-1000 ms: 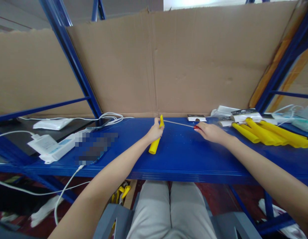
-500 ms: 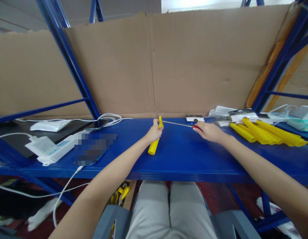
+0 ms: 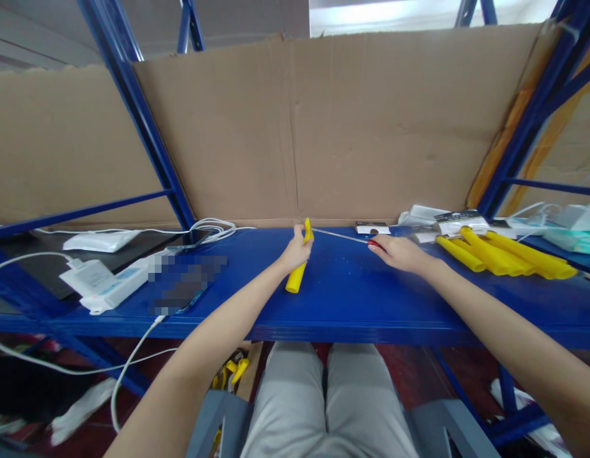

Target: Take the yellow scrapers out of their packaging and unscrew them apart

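My left hand [image 3: 295,249] is wrapped round a yellow tool [image 3: 295,278] with a tube-shaped handle, held over the middle of the blue table [image 3: 361,305]. My right hand [image 3: 397,252] grips the red handle [image 3: 375,243] of a thin metal rod [image 3: 340,236]. The rod points left, and its far end meets or lies very close to the top of the yellow tool. Whether the two are joined there is too small to tell.
Several yellow tubes [image 3: 505,254] lie at the right beside packaged items [image 3: 461,221]. A small card [image 3: 372,228] sits near the cardboard wall [image 3: 371,127]. At the left are a power strip [image 3: 118,286], a blurred dark device [image 3: 184,289] and white cables [image 3: 213,228].
The camera view has shifted slightly. Both hands keep nearly the same position and hold the same things.
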Motion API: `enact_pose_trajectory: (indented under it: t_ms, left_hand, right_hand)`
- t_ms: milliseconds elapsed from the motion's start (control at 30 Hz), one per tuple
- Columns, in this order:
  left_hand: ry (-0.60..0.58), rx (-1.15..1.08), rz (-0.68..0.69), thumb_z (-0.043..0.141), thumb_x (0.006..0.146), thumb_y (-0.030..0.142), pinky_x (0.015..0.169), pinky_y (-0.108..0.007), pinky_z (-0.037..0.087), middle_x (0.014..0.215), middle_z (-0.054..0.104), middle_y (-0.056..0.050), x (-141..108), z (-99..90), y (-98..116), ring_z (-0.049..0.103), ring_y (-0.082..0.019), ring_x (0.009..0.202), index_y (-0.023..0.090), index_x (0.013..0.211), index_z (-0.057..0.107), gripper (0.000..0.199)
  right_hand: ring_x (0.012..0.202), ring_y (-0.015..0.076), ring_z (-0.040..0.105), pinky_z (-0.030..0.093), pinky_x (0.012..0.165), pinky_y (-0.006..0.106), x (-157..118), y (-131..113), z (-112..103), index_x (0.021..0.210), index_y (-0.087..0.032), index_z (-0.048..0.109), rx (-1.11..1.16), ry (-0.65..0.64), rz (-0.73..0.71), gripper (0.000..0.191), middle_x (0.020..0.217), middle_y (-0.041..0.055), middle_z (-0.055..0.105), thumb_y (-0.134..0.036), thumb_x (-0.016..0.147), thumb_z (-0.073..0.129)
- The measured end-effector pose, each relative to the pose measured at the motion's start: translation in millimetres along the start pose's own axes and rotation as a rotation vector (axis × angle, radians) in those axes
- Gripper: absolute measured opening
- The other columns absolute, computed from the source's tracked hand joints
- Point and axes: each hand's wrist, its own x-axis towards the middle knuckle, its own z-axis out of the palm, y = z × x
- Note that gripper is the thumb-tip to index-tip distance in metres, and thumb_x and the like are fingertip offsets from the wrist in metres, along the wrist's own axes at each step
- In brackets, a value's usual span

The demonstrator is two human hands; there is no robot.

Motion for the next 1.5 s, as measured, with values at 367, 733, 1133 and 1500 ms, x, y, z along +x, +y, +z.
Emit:
enact_pose_trajectory:
  t_ms: [367, 733, 1133, 1500]
  left_hand:
    - [-0.046, 0.017, 0.016, 0.036, 0.092, 0.016, 0.044, -0.020, 0.042, 0.060, 0.046, 0.009, -0.5, 4.1, 0.0, 0.044, -0.008, 0.038, 0.022, 0.118, 0.023, 0.031]
    - [-0.021, 0.036, 0.004, 0.038, 0.091, 0.015, 0.048, -0.022, 0.044, 0.063, 0.051, 0.005, 3.3, 5.0, -5.0, 0.049, -0.010, 0.045, 0.019, 0.121, 0.024, 0.033]
    - [-0.018, 0.057, -0.049, 0.037, 0.092, 0.014, 0.048, -0.021, 0.043, 0.064, 0.051, 0.004, 1.9, 5.2, -3.0, 0.048, -0.010, 0.045, 0.018, 0.122, 0.024, 0.033]
    - [-0.035, 0.051, -0.041, 0.037, 0.092, 0.015, 0.048, -0.022, 0.043, 0.067, 0.052, 0.003, 3.4, 6.0, -4.7, 0.047, -0.010, 0.044, 0.017, 0.121, 0.023, 0.032]
  right_hand:
    - [0.081, 0.0274, 0.069, 0.045, 0.064, 0.032, -3.1, 6.0, -0.4, 0.107, -0.016, 0.058, -0.057, 0.046, 0.072, 0.030, 0.094, 0.0123, 0.073, -0.037, 0.093, 0.043]
    - [0.078, 0.0236, 0.068, 0.042, 0.062, 0.028, -1.0, 3.2, -0.2, 0.097, -0.018, 0.059, -0.045, 0.012, -0.005, 0.022, 0.090, 0.0106, 0.072, -0.033, 0.092, 0.044]
    - [0.083, 0.0246, 0.068, 0.044, 0.066, 0.029, -0.1, 2.9, 2.7, 0.098, -0.017, 0.060, -0.017, 0.025, -0.025, 0.028, 0.094, 0.0127, 0.072, -0.035, 0.094, 0.040]
    - [0.085, 0.0244, 0.067, 0.044, 0.068, 0.030, 0.0, 0.6, 0.4, 0.103, -0.013, 0.060, -0.094, 0.018, -0.009, 0.033, 0.100, 0.0149, 0.071, -0.035, 0.096, 0.036]
